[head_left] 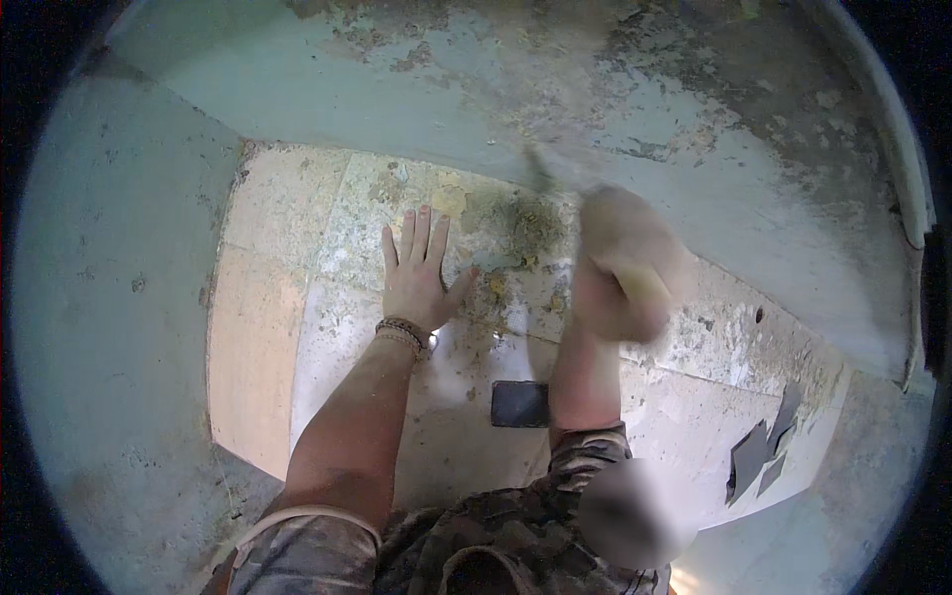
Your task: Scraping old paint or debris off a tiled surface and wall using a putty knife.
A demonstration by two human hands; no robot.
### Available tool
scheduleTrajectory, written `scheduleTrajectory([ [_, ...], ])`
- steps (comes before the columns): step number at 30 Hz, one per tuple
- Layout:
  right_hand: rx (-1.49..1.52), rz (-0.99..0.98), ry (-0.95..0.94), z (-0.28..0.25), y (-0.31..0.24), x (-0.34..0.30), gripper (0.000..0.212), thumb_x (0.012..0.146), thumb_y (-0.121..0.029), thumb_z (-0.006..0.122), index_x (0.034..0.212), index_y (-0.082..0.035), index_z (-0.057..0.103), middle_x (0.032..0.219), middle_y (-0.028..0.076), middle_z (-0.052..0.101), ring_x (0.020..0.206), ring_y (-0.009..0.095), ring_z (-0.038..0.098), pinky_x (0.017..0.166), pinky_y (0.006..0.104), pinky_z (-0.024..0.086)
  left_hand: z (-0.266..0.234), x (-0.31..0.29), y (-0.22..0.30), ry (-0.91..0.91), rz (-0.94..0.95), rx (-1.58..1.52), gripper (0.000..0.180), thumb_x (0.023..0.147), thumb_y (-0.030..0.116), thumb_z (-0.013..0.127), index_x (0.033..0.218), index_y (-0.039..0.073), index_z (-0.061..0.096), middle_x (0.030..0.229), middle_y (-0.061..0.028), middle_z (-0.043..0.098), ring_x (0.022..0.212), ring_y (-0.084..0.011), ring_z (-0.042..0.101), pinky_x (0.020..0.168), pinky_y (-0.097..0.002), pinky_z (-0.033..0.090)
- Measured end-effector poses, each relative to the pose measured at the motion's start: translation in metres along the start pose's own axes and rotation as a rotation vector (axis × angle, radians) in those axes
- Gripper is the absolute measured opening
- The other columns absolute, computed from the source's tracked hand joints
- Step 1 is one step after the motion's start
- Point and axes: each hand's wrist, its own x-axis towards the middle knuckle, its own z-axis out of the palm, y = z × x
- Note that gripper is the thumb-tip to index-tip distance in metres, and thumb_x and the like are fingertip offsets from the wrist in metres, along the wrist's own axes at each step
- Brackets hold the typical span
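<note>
Tiles (pixel 256 347): glossy in spots, elsewhere rough, crusted
Left wall (pixel 129 228): matt paint
Far wall (pixel 645 69): paint, flaking rough
Sleeve (pixel 309 550): matt cloth
Scraps (pixel 749 456): matt, thin (paper or plastic, can't tell)

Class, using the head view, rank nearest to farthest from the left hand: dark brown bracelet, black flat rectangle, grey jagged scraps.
1. Dark brown bracelet: just below.
2. Black flat rectangle: lower right.
3. Grey jagged scraps: far lower right.
</note>
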Motion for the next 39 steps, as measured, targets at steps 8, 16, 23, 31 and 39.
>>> scheduleTrajectory([
  [8, 0.171, -0.051, 0.004, 0.009, -0.002, 0.002, 0.01, 0.075, 0.007, 0.06, 0.071, 0.001, 0.052, 0.068, 0.013, 0.055, 0.059, 0.026, 0.056, 0.051, 0.0375, 0.051, -0.003, 0.0, 0.0, -0.033, -0.003, 0.011, 0.083, 0.092, 0.052, 0.058, 0.154, 0.005, 0.028, 0.161, -0.0197, 0.021, 0.151, -0.0354, 0.013, 0.121, -0.0563, 0.004],
  [16, -0.131, 0.009, -0.164, 0.019, 0.012, -0.038, 0.03, 0.088, -0.011, 0.063, 0.063, 0.0, 0.05, 0.063, 0.011, 0.056, 0.054, 0.024, 0.055, 0.05, 0.0353, 0.047, -0.002, -0.002, 0.002, -0.007, 0.014, -0.008, 0.084, 0.092, 0.052, 0.058, 0.154, 0.004, 0.028, 0.161, -0.0205, 0.022, 0.151, -0.036, 0.014, 0.121, -0.0566, 0.003],
  [23, 0.434, 0.369, -0.103, -0.005, -0.002, -0.068, 0.032, 0.093, -0.028, 0.067, 0.081, 0.0, 0.059, 0.075, 0.013, 0.061, 0.069, 0.026, 0.06, 0.065, 0.035, 0.05, 0.0, 0.002, 0.002, -0.022, -0.005, -0.007, 0.083, 0.093, 0.057, 0.053, 0.155, 0.008, 0.027, 0.161, -0.0186, 0.022, 0.152, -0.0326, 0.013, 0.121, -0.0564, 0.003],
  [31, -0.138, 0.576, -0.313, -0.11, -0.005, -0.065, 0.035, 0.092, -0.033, 0.069, 0.103, 0.001, 0.069, 0.083, 0.013, 0.069, 0.076, 0.023, 0.067, 0.068, 0.0313, 0.052, 0.003, -0.004, -0.005, -0.054, -0.015, 0.034, 0.08, 0.095, 0.06, 0.045, 0.153, 0.006, 0.03, 0.161, -0.0183, 0.023, 0.152, -0.0321, 0.013, 0.121, -0.0576, 0.001],
  [39, -0.518, 1.115, -1.148, -0.112, 0.014, -0.03, 0.03, 0.093, -0.021, 0.064, 0.112, 0.003, 0.067, 0.086, 0.015, 0.072, 0.078, 0.021, 0.069, 0.072, 0.0353, 0.055, 0.009, 0.002, -0.001, -0.022, 0.001, -0.114, 0.078, 0.096, 0.057, 0.044, 0.154, 0.007, 0.028, 0.162, -0.0179, 0.02, 0.152, -0.0327, 0.012, 0.12, -0.0591, 0.001],
])
